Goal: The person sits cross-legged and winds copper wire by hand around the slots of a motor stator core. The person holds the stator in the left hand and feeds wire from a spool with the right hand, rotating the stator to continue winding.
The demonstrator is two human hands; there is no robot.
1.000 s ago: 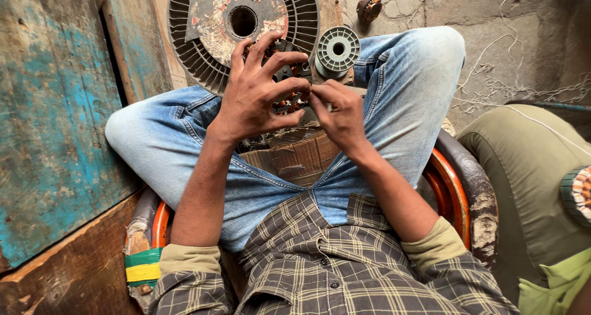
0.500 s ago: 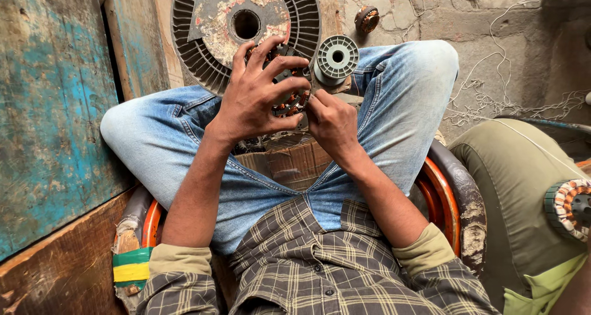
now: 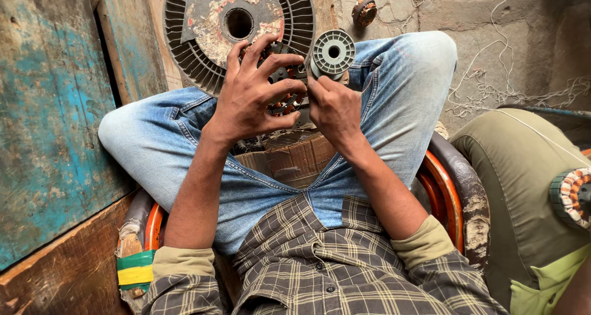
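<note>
Head view: both hands, left (image 3: 252,96) splayed, right (image 3: 335,109) curled, grip motor stator (image 3: 284,96).

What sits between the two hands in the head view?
Between the left hand and right hand, the head view shows a small wound stator with copper coils, gripped from both sides. The grey spool sits just above the right hand.
</note>
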